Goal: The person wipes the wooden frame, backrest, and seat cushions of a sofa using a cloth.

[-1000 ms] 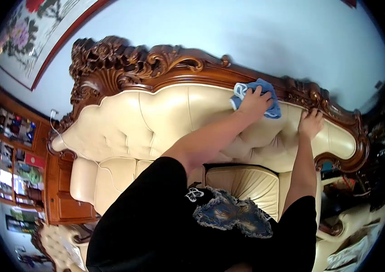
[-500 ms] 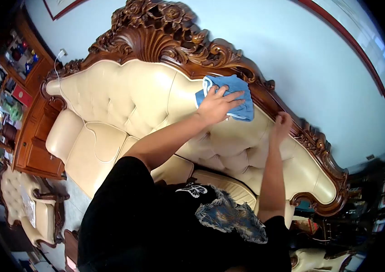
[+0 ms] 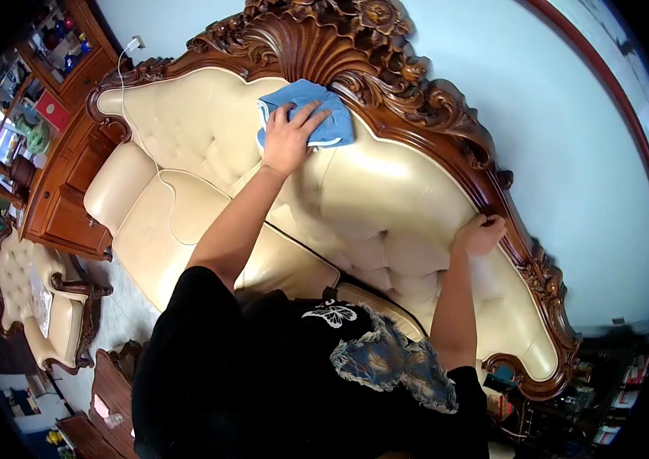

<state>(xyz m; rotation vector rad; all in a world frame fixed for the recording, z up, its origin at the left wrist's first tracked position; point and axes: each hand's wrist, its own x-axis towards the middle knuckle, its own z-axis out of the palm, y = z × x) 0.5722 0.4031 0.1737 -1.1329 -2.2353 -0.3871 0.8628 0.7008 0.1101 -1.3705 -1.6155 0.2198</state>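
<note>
My left hand (image 3: 287,140) presses a blue cloth (image 3: 332,118) with white edging against the top of the cream tufted sofa back (image 3: 393,180), just below the shell-shaped wood carving (image 3: 309,53). Its fingers are bent over the cloth. Farther right, my right hand (image 3: 482,234) rests with curled fingers where the leather meets the carved wooden rim (image 3: 458,164). Nothing shows in that hand.
A white cable (image 3: 157,164) runs from a wall socket (image 3: 135,43) down over the seat. Left of the sofa stands a wooden cabinet (image 3: 72,206). A cream armchair (image 3: 55,329) and a dark wooden table (image 3: 114,390) are at lower left.
My left hand has slid the cloth leftward along the top of the backrest, to below the shell carving. My right hand has curled its fingers. The view has turned and shifted left.
</note>
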